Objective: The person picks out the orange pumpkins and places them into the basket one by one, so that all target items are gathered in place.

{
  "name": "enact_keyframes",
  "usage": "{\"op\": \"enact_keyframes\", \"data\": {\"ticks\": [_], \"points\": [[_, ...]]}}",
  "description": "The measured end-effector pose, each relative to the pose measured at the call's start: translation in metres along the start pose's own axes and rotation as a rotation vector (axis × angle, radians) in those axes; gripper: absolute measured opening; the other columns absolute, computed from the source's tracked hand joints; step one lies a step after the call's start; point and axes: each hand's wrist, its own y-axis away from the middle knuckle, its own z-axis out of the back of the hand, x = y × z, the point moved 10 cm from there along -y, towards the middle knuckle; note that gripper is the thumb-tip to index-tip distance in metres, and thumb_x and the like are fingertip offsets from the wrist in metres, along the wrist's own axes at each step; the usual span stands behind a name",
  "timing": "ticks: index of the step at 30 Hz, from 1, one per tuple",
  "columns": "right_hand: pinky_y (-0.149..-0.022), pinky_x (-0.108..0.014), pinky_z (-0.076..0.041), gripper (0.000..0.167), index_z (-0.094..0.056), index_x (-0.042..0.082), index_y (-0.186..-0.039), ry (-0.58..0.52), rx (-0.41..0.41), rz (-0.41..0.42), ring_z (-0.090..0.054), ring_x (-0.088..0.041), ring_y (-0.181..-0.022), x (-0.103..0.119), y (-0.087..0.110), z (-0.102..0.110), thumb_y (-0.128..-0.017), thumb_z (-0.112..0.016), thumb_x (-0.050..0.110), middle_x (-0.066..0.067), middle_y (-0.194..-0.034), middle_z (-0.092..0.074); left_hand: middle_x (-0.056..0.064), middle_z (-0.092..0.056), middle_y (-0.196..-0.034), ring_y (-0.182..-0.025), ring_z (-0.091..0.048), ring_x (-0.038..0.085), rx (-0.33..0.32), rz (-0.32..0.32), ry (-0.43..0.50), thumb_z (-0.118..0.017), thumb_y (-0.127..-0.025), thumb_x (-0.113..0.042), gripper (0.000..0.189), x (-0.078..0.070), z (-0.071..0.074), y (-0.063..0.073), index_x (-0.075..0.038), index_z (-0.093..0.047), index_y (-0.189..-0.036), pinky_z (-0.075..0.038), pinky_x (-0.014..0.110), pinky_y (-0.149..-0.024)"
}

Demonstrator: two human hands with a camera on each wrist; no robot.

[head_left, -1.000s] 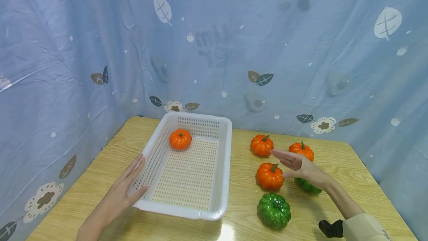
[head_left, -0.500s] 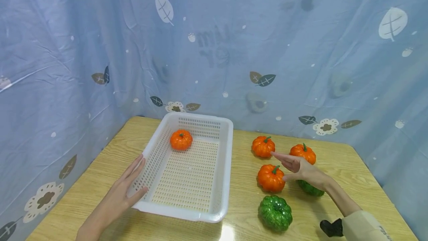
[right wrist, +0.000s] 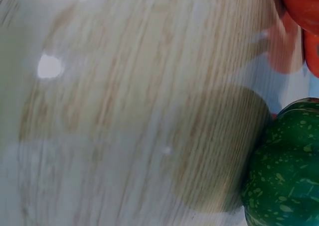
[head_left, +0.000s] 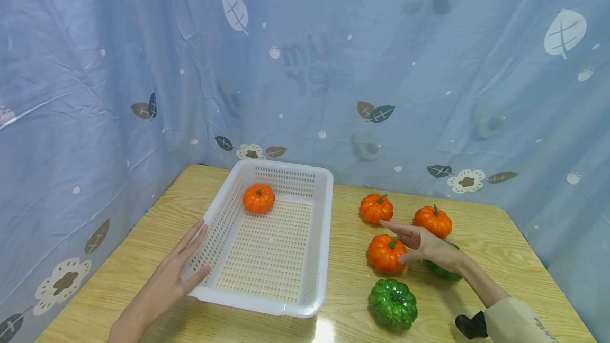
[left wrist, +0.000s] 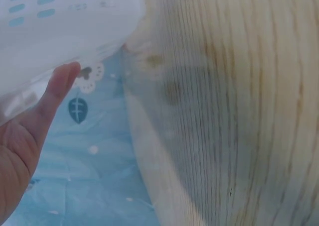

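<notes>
My left hand [head_left: 173,274] lies along the left wall of a white perforated plastic basket [head_left: 328,221], fingers straight and thumb over the near corner. In the left wrist view its thumb [left wrist: 60,81] overlaps the basket's edge. One small orange pumpkin [head_left: 259,199] sits in the far left of the basket. Right of the basket, my right hand [head_left: 426,246] hovers with fingers and thumb spread around the right side of another orange pumpkin [head_left: 385,254], holding nothing. Behind that stands an orange pumpkin [head_left: 375,208], with one more orange pumpkin [head_left: 432,221] to the right.
A green pumpkin [head_left: 393,304] sits at the front, and a second green pumpkin [head_left: 444,271] is partly hidden by the right hand. A black object [head_left: 471,326] lies by the right sleeve [head_left: 514,322]. Blue patterned curtain [head_left: 305,68] closes off the wooden table's [head_left: 348,290] back and sides.
The right hand has moved slightly left and lower, toward the nearer orange pumpkin. The left hand stays at the basket. The whole view has shifted a little.
</notes>
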Motion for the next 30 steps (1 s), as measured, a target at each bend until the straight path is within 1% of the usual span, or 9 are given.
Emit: {"op": "enact_keyframes", "data": {"ticks": [3, 5, 10, 12, 17, 20, 24, 27, 30], "points": [[-0.106, -0.013, -0.029, 0.075, -0.019, -0.005, -0.15, 0.004, 0.02, 0.015, -0.025, 0.007, -0.136, 0.0, -0.001, -0.003, -0.087, -0.061, -0.009, -0.019, -0.157, -0.015, 0.011, -0.025, -0.156, -0.137, -0.012, -0.005, -0.002, -0.007, 0.001, -0.07, -0.086, -0.019, 0.075, -0.001, 0.0, 0.0, -0.002, -0.032, -0.148, -0.009, 0.0, -0.101], [-0.106, -0.013, -0.03, 0.075, -0.019, -0.006, -0.149, 0.005, 0.026, 0.019, -0.025, 0.006, -0.137, 0.0, -0.001, -0.003, -0.087, -0.061, -0.009, -0.021, -0.157, -0.015, 0.012, -0.025, -0.156, -0.138, -0.012, -0.006, -0.006, -0.019, -0.001, -0.071, -0.086, -0.018, 0.075, -0.001, 0.0, -0.001, -0.001, -0.032, -0.148, -0.009, 0.0, -0.102], [-0.104, -0.012, -0.031, 0.075, -0.02, -0.006, -0.149, 0.034, 0.024, -0.007, -0.026, 0.007, -0.135, -0.003, 0.0, -0.003, -0.087, -0.063, -0.006, -0.016, -0.157, -0.02, 0.015, -0.026, -0.155, -0.139, -0.011, -0.005, -0.01, -0.039, -0.007, -0.072, -0.085, -0.016, 0.075, -0.002, 0.0, -0.001, 0.001, -0.033, -0.147, -0.009, 0.001, -0.104], [-0.103, -0.011, -0.031, 0.074, -0.021, -0.005, -0.149, 0.048, 0.025, -0.02, -0.027, 0.008, -0.134, -0.005, 0.0, -0.003, -0.087, -0.062, -0.005, -0.016, -0.156, -0.021, 0.014, -0.025, -0.156, -0.138, -0.01, -0.006, -0.003, -0.031, -0.004, -0.071, -0.085, -0.016, 0.076, -0.002, 0.0, -0.001, 0.0, -0.032, -0.148, -0.009, 0.001, -0.103], [-0.103, -0.012, -0.031, 0.071, -0.023, -0.005, -0.149, 0.057, 0.037, -0.015, -0.03, 0.005, -0.134, -0.007, 0.001, -0.005, -0.089, -0.061, -0.005, -0.018, -0.156, -0.021, 0.012, -0.025, -0.156, -0.139, -0.011, -0.004, -0.002, -0.024, -0.003, -0.071, -0.085, -0.017, 0.076, -0.001, 0.0, -0.002, -0.001, -0.032, -0.148, -0.009, 0.0, -0.103], [-0.103, -0.012, -0.031, 0.071, -0.025, -0.004, -0.149, 0.085, 0.029, -0.017, -0.031, 0.006, -0.133, -0.008, 0.001, -0.005, -0.088, -0.062, -0.004, -0.019, -0.156, -0.021, 0.012, -0.025, -0.156, -0.139, -0.012, -0.003, -0.008, -0.029, -0.004, -0.071, -0.085, -0.016, 0.075, -0.002, 0.0, -0.002, -0.001, -0.032, -0.148, -0.009, 0.001, -0.103], [-0.102, -0.012, -0.033, 0.071, -0.028, -0.002, -0.149, 0.107, 0.011, -0.038, -0.032, 0.007, -0.131, -0.01, 0.001, -0.005, -0.088, -0.064, -0.002, -0.024, -0.154, -0.02, 0.013, -0.026, -0.156, -0.139, -0.013, -0.003, -0.013, -0.034, -0.005, -0.071, -0.085, -0.016, 0.075, -0.002, 0.001, -0.002, -0.001, -0.032, -0.148, -0.009, 0.001, -0.103], [-0.101, -0.013, -0.035, 0.072, -0.028, 0.0, -0.149, 0.113, -0.002, -0.047, -0.034, 0.007, -0.13, -0.012, 0.001, -0.004, -0.087, -0.065, -0.002, -0.025, -0.154, -0.021, 0.014, -0.026, -0.155, -0.139, -0.012, -0.004, -0.018, -0.044, -0.004, -0.072, -0.085, -0.016, 0.076, -0.003, 0.002, -0.002, -0.001, -0.032, -0.148, -0.009, 0.002, -0.104], [-0.101, -0.012, -0.034, 0.073, -0.028, 0.0, -0.149, 0.128, -0.011, -0.05, -0.032, 0.008, -0.13, -0.014, 0.0, -0.004, -0.087, -0.066, -0.001, -0.024, -0.153, -0.023, 0.013, -0.026, -0.156, -0.139, -0.012, -0.004, -0.02, -0.043, -0.002, -0.072, -0.085, -0.015, 0.076, -0.002, 0.002, -0.001, -0.002, -0.032, -0.148, -0.009, 0.002, -0.104]]}}
